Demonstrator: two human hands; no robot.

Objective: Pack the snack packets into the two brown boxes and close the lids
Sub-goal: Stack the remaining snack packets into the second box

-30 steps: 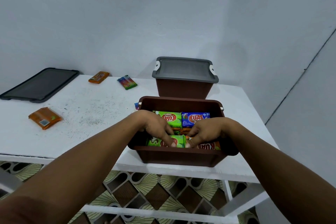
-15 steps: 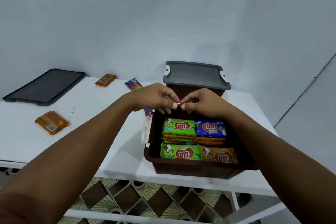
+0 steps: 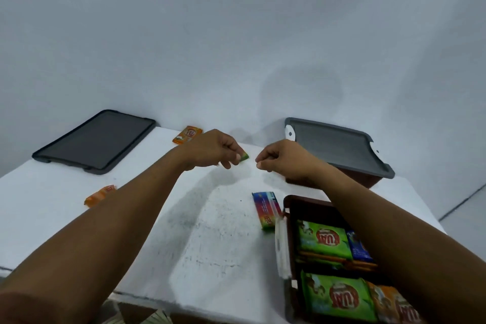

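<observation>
A white table stands against a pale wall, patterned floor below it

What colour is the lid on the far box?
Grey, with white clips; the lid shows clearly in the head view.

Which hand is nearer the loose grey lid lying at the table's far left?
Left. The left hand hovers to the right of the loose grey lid; the right hand is farther right, beside the closed box.
</observation>
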